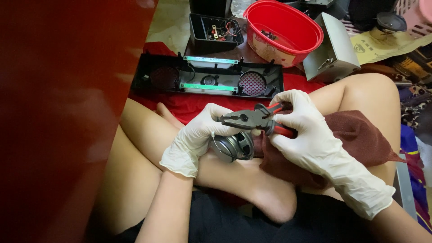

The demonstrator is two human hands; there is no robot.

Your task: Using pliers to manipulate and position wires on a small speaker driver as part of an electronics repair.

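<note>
Both my hands wear white gloves. My left hand (198, 135) grips a small round speaker driver (234, 146) with a grey metal back, held over my crossed legs. In my right hand (299, 128) are pliers (252, 119) with red and black handles; the dark jaws point left and rest on top of the speaker driver, touching my left fingers. A dark brown cloth (360, 139) lies over my right thigh under that hand.
A long black speaker front panel (207, 78) with green strips and a round grille lies on red cloth ahead. Behind it stand an open black casing (213, 31), a red plastic bowl (283, 29) and a grey metal box (335, 47). A dark red surface (58, 112) fills the left.
</note>
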